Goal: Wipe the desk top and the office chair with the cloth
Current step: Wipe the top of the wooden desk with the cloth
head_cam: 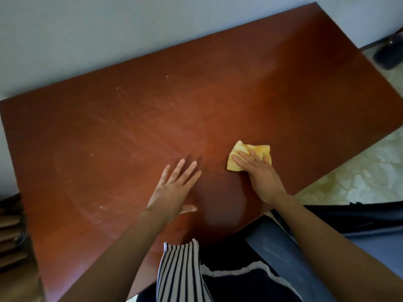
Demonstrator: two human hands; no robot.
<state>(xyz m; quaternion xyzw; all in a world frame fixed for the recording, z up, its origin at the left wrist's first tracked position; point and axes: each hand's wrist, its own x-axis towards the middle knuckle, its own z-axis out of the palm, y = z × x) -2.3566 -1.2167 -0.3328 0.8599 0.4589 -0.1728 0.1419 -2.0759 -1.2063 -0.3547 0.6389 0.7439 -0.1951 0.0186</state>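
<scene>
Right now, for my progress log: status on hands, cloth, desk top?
Right hand presses yellow cloth on desk top. Left hand open, fingers spread. Dust streaks across left half. Nothing in the way.

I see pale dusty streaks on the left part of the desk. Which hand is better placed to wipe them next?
Probably the right hand: it presses the yellow cloth on the desk top. The left hand is nearer the streaks, but it lies flat and holds nothing.

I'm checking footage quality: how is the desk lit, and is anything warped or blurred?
Head view: the desk top glows brighter on its right half, near the cloth; the left hand casts a soft shadow; the wide lens skews the desk's edges.
</scene>
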